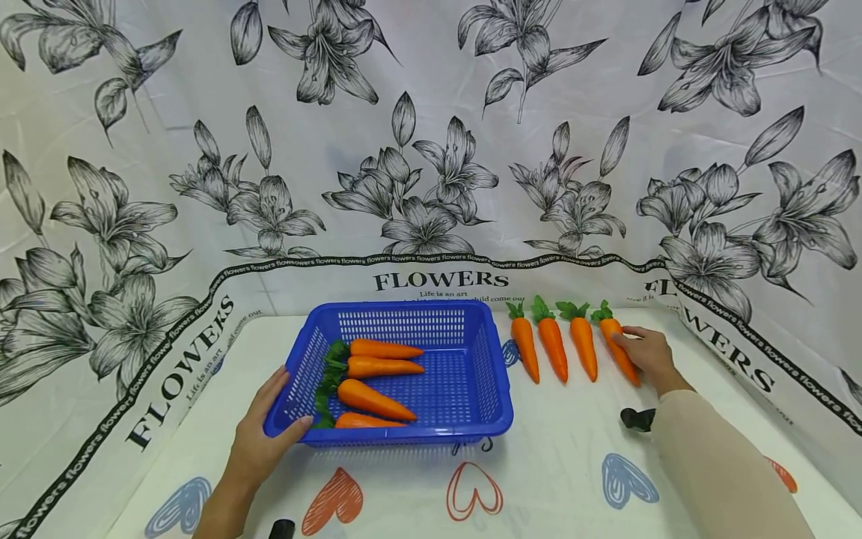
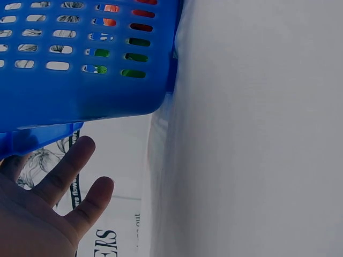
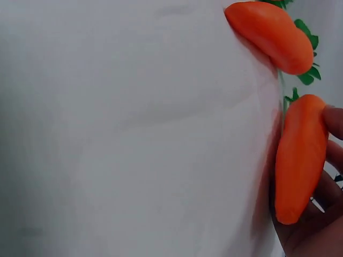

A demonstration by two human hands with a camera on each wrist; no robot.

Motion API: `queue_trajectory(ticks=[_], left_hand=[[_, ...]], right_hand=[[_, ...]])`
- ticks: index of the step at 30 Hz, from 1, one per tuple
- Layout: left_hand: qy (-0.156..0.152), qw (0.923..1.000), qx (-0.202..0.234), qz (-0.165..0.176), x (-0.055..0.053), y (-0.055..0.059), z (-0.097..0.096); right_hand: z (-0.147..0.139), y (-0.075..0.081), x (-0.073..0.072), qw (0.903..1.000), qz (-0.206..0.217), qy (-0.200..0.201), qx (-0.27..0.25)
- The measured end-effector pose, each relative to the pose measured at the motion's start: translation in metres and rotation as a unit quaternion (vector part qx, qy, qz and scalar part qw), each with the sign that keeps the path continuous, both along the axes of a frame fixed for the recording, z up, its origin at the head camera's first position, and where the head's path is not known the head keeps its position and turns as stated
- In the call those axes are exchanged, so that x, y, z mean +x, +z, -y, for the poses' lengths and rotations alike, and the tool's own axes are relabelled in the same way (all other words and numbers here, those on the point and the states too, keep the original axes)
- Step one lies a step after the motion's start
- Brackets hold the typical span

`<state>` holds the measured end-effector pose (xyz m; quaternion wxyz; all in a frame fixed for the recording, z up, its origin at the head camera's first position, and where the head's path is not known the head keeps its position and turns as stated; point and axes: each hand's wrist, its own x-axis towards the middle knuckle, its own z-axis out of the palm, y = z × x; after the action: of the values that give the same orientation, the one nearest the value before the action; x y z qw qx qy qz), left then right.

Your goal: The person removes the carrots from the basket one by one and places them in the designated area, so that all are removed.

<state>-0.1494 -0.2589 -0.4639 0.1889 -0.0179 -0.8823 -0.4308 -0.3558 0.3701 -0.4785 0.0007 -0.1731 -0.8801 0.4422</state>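
My left hand holds the near left corner of a blue plastic basket, its thumb at the front rim and fingers along the left side. Two of its fingers stretch out clear of the basket in the left wrist view. Inside the basket, several orange carrots lie side by side, green tops to the left. At the right end of a row on the table, my right hand grips a carrot by its side. In the right wrist view that carrot has the thumb against it and fingers behind.
Left of the held carrot lie three more, a carrot, a second carrot and a third carrot, tops toward the back. A white cloth with printed hearts covers the table. Behind rises a flower-printed curtain.
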Motion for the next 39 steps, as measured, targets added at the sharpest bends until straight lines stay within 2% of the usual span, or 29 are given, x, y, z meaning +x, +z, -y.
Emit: queue_trajectory(ticks=[5, 14, 25, 39], left_hand=[[0.002, 1.0000, -0.001, 0.004, 0.000, 0.001, 0.000], [0.003, 1.0000, 0.000, 0.001, 0.000, -0.001, 0.000], [0.002, 1.0000, 0.000, 0.000, 0.000, 0.001, 0.000], [-0.004, 1.0000, 0.005, -0.007, -0.001, -0.001, 0.001]], right_hand=[[0.004, -0.002, -0.001, 0.9984, -0.003, -0.009, 0.055], [0.011, -0.002, -0.003, 0.9954, -0.011, -0.033, 0.089], [0.014, 0.002, -0.002, 0.9952, 0.011, -0.032, 0.092], [0.016, 0.004, 0.000, 0.9949, 0.000, -0.015, 0.099]])
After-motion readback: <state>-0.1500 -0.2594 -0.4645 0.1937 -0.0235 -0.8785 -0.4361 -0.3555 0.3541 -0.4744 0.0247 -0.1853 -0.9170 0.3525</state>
